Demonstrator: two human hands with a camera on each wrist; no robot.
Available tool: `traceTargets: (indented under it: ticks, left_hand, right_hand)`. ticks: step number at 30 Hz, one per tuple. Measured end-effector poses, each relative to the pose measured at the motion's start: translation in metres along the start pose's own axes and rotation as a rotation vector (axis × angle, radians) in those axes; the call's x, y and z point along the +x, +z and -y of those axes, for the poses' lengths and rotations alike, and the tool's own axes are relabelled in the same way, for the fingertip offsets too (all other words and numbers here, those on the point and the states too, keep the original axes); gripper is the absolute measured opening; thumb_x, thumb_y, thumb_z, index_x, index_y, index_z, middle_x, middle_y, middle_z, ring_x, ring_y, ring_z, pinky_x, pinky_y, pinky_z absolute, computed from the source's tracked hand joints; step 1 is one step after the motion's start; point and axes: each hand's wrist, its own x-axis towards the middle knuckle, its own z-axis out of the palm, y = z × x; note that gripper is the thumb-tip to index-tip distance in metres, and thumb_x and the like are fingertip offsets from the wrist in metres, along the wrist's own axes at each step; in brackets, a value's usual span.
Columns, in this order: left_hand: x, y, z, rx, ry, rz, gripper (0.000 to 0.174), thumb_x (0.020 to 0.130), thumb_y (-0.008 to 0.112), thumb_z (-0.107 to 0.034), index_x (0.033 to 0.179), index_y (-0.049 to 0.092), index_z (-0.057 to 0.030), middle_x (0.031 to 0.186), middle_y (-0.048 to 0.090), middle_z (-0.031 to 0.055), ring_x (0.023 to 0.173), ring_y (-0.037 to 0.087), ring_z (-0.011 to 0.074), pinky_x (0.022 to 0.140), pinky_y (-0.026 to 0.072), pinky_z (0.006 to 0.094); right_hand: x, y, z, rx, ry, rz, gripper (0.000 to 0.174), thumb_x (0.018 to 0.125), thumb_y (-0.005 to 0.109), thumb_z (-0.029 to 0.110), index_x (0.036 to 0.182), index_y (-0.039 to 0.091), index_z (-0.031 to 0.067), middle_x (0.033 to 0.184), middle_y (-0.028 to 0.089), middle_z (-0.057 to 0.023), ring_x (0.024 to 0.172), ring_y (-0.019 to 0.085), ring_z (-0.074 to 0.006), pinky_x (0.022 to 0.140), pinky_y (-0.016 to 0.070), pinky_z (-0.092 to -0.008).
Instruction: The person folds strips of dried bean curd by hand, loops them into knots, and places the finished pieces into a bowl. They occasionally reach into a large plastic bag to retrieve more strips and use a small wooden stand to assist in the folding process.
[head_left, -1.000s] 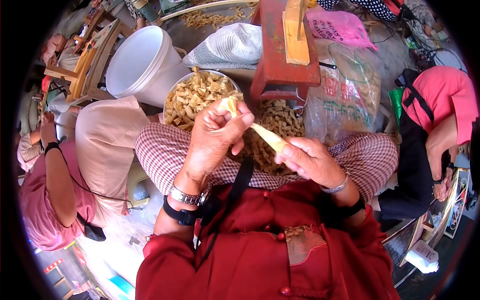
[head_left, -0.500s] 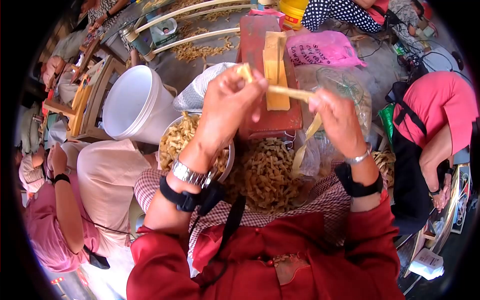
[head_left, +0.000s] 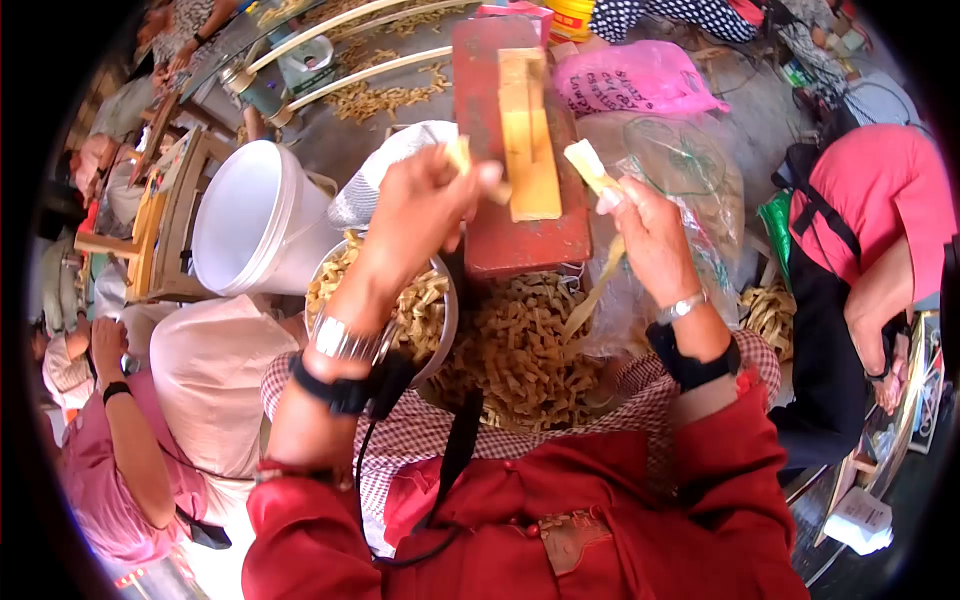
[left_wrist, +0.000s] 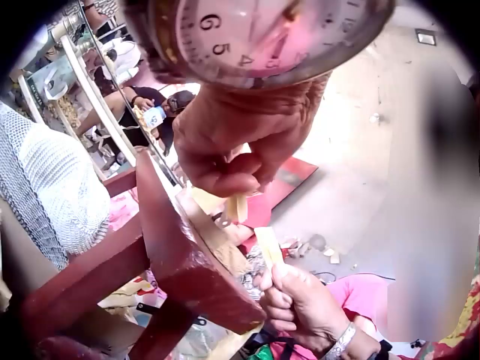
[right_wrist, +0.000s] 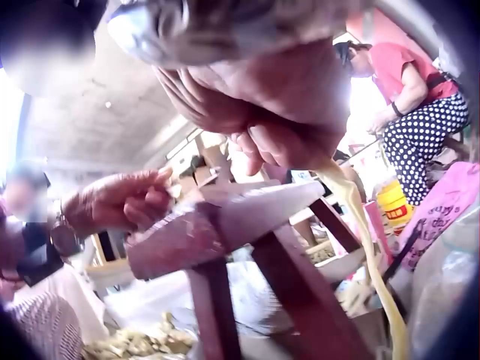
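Observation:
My left hand (head_left: 415, 215) is raised over the near left side of a red wooden bench (head_left: 485, 245). Between its thumb and fingers it pinches a small pale yellow piece (head_left: 458, 153), mostly covered by the fingers. To the right of the bench, my right hand (head_left: 650, 235) pinches a flat pale yellow strip (head_left: 588, 165); its blunt end points up and left, and a thin tail (right_wrist: 367, 232) hangs below the hand. A gap separates the two pieces. On the bench lies a yellow wooden block (head_left: 535, 185) with an upright part standing on it.
Below the bench, a heap of short yellowish pieces (head_left: 520, 350) lies by my lap. Left of it stands a round basin (head_left: 450, 310) of similar pieces, with a white bucket (head_left: 240, 215) behind. A pink bag (head_left: 635, 80) and clear plastic bag (head_left: 690, 160) lie right. People sit on both sides.
Both hands have risen from the lap to the bench. The strip stretched between them half a second ago is now in two pieces, and the hands have moved apart.

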Motion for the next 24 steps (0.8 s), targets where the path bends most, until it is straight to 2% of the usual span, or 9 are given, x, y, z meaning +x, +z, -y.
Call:
traceTargets:
  ticks: [4,7,9,11,15,20,21,22,24]
  left_hand:
    - [-0.068,0.004,0.021,-0.096,-0.199,0.367,0.021,0.086,0.066,-0.022,0.096,0.060,-0.0041,0.071,0.062,-0.0010,0.053,0.050,0.0014,0.041,0.0386,0.0150]
    - [-0.099,0.012,0.059,-0.100,-0.459,0.393,0.028,0.085,0.067,-0.019,0.105,0.058,-0.0015,0.080,0.061,0.0028,0.064,0.055,0.0076,0.047,0.0442,0.0187]
    - [-0.127,0.017,0.093,-0.587,-0.121,0.420,0.034,0.089,0.062,-0.026,0.109,0.056,0.0007,0.091,0.061,0.0062,0.078,0.058,0.0116,0.062,0.0496,0.0231]
    - [-0.136,0.037,0.060,-0.539,-0.144,0.408,0.040,0.094,0.048,-0.036,0.108,0.056,0.0012,0.094,0.060,0.0070,0.086,0.057,0.0140,0.075,0.0478,0.0273]
    - [-0.131,0.039,0.067,-0.848,-0.722,0.401,0.041,0.096,0.046,-0.038,0.107,0.057,-0.0001,0.081,0.059,0.0066,0.064,0.053,0.0110,0.060,0.0475,0.0227]
    - [-0.127,0.016,0.057,-0.880,-0.514,0.299,0.026,0.092,0.056,-0.028,0.097,0.058,-0.0024,0.057,0.043,-0.0041,0.045,0.034,0.0039,0.040,0.0310,0.0178]
    - [-0.129,0.010,0.060,-0.852,-0.491,0.319,0.023,0.092,0.057,-0.026,0.096,0.058,-0.0029,0.057,0.044,-0.0040,0.045,0.035,0.0039,0.040,0.0311,0.0179]
    - [-0.137,0.028,0.051,-0.587,-0.338,-0.024,0.018,0.093,0.054,-0.021,0.089,0.058,-0.0044,0.057,0.046,-0.0039,0.043,0.035,0.0035,0.039,0.0288,0.0174]
    - [-0.148,0.017,0.032,-0.647,-0.433,0.174,0.018,0.090,0.052,-0.017,0.077,0.056,-0.0052,0.056,0.046,-0.0032,0.042,0.035,0.0031,0.038,0.0255,0.0172]
  right_hand:
    - [-0.040,0.011,0.050,0.235,-0.106,0.081,0.018,0.093,0.051,0.018,0.090,0.059,0.0030,0.069,0.050,0.0010,0.058,0.045,-0.0068,0.052,0.0393,-0.0242]
    - [-0.070,0.037,0.069,0.282,-0.315,0.215,0.013,0.089,0.058,0.017,0.085,0.057,0.0041,0.069,0.054,-0.0125,0.060,0.055,-0.0277,0.055,0.0430,-0.0328]
    - [-0.093,0.053,0.088,0.341,-0.363,0.257,0.015,0.085,0.062,0.019,0.080,0.056,0.0071,0.068,0.053,-0.0089,0.060,0.055,-0.0266,0.055,0.0432,-0.0359]
    - [-0.114,0.074,0.093,0.353,-0.427,0.328,0.018,0.086,0.060,0.024,0.078,0.054,0.0085,0.066,0.050,-0.0066,0.059,0.054,-0.0244,0.055,0.0420,-0.0370]
    - [-0.152,0.100,0.099,0.382,-0.513,0.427,0.020,0.089,0.056,0.024,0.079,0.053,0.0065,0.068,0.049,-0.0077,0.060,0.053,-0.0253,0.055,0.0411,-0.0371]
    - [-0.161,0.083,0.105,0.780,-0.150,0.568,0.016,0.092,0.052,0.016,0.085,0.054,0.0020,0.073,0.055,-0.0120,0.068,0.058,-0.0270,0.059,0.0444,-0.0369]
    - [-0.156,0.080,0.105,0.754,-0.204,0.346,0.017,0.093,0.051,0.016,0.088,0.055,0.0010,0.078,0.055,-0.0114,0.068,0.058,-0.0228,0.060,0.0458,-0.0347]
    - [-0.151,0.073,0.106,0.756,-0.121,0.249,0.017,0.094,0.049,0.016,0.091,0.055,0.0005,0.082,0.055,-0.0113,0.070,0.058,-0.0219,0.062,0.0462,-0.0336]
    - [-0.142,0.067,0.104,0.712,-0.017,0.069,0.019,0.095,0.047,0.016,0.097,0.055,-0.0007,0.089,0.055,-0.0109,0.075,0.058,-0.0212,0.066,0.0467,-0.0316]
